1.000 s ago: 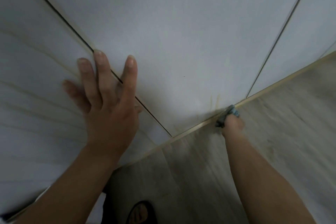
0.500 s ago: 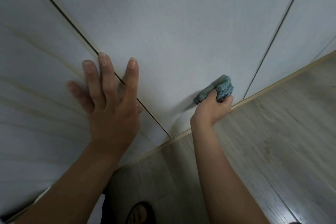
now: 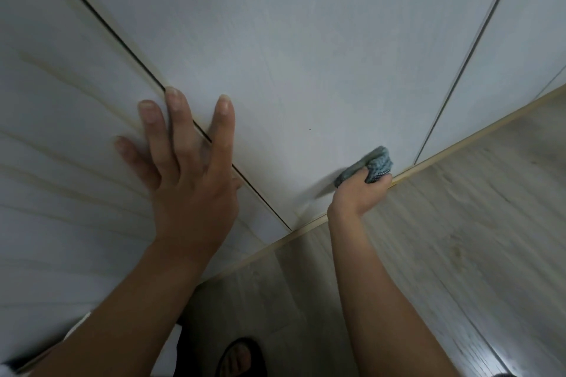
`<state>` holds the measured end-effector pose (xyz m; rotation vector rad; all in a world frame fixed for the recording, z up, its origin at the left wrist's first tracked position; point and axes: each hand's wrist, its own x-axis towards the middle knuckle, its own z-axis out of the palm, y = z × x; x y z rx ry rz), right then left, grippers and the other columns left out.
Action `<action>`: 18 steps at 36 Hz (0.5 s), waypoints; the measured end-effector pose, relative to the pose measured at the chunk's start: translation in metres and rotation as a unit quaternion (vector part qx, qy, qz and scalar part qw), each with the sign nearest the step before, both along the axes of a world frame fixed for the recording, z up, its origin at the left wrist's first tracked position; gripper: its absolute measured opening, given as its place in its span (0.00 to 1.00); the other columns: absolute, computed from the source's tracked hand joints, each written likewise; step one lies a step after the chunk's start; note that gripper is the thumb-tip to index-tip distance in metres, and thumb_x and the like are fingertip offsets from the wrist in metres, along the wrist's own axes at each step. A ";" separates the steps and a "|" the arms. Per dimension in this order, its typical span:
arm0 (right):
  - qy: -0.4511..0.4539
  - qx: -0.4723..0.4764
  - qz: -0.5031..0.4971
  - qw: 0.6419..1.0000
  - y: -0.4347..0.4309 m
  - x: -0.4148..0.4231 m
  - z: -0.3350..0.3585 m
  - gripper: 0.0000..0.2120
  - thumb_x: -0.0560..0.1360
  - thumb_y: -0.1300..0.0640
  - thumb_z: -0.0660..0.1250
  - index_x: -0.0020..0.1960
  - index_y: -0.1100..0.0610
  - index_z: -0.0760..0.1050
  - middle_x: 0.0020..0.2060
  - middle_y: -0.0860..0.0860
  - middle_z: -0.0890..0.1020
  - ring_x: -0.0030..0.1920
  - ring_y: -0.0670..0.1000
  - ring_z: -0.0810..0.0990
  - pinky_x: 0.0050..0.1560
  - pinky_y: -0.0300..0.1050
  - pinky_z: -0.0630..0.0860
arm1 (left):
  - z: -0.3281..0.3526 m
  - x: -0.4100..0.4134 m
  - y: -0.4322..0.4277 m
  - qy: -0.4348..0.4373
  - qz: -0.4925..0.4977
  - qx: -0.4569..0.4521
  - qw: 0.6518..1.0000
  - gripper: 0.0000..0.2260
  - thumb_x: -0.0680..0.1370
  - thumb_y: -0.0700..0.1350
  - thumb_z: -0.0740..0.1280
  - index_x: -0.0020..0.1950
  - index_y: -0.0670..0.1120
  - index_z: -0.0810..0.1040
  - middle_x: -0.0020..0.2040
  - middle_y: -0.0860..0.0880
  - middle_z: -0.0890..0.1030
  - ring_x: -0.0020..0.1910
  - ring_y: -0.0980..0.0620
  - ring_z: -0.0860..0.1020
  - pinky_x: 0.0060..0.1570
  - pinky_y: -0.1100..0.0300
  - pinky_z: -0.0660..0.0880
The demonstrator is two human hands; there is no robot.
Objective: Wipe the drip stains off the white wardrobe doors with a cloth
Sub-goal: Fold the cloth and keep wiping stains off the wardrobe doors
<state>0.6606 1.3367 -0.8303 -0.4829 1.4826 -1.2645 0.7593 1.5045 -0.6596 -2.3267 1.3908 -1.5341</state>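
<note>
The white wardrobe doors fill the upper part of the head view, split by dark vertical gaps. My left hand lies flat with straight, spread fingers across the gap between the left and middle doors. Faint yellowish drip streaks run down the left door beside it. My right hand grips a bunched blue-green cloth and holds it against the bottom of the middle door, just above the beige base strip. The door surface under the cloth is hidden.
Pale wood-grain floor spreads out below the wardrobe to the right. A foot in a dark slipper stands at the bottom edge, close to the wardrobe base.
My right hand with the cloth rose from the base strip up the middle door, then came back down a little toward the strip. The left hand stayed pressed on the doors.
</note>
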 end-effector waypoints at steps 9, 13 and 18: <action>-0.076 0.187 0.059 0.978 -0.021 -0.030 -0.052 0.10 0.80 0.65 0.65 0.58 0.55 0.76 0.54 0.51 0.82 0.50 0.51 0.81 0.59 0.52 0.80 | -0.001 -0.001 -0.001 0.001 0.002 0.001 1.000 0.53 0.68 0.47 0.82 0.85 0.47 0.53 0.80 0.36 0.46 0.79 0.32 0.46 0.75 0.33 0.39; -0.085 0.098 0.022 0.991 -0.009 -0.018 -0.041 0.04 0.80 0.63 0.65 0.53 0.55 0.75 0.46 0.47 0.82 0.45 0.46 0.82 0.47 0.42 0.80 | -0.003 -0.003 -0.001 0.004 0.004 -0.001 1.000 0.53 0.68 0.45 0.82 0.85 0.47 0.53 0.80 0.36 0.47 0.79 0.32 0.47 0.75 0.33 0.40; 0.085 0.095 0.061 0.990 0.000 -0.001 -0.062 0.08 0.80 0.63 0.63 0.59 0.57 0.75 0.49 0.48 0.77 0.49 0.50 0.77 0.50 0.42 0.71 | -0.002 -0.002 -0.002 -0.001 0.004 -0.002 1.000 0.51 0.69 0.45 0.80 0.85 0.46 0.52 0.79 0.34 0.51 0.78 0.32 0.47 0.76 0.33 0.40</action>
